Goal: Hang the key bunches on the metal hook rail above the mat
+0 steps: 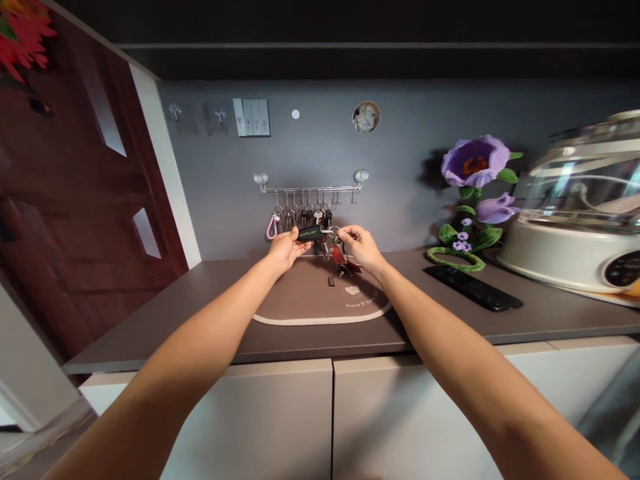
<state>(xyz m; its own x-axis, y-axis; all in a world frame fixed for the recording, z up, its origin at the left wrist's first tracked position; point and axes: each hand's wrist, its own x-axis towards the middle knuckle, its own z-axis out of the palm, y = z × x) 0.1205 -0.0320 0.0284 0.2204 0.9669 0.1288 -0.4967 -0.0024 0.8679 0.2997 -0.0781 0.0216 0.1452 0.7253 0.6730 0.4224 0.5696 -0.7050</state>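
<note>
Grey wall (pixel 415 113) bears a rail (pixel 310 190) with several keys (pixel 318 217) already hung; above the mat (pixel 295 300), I have the left hand (pixel 287 249) closed on a black fob (pixel 309 233), the right hand (pixel 361 245) pinching its ring (pixel 333 227), apparently off the rail.

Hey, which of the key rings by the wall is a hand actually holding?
The ring pinched by the right hand, beside the black fob in the left hand. The other rings hang from the rail, untouched.
</note>
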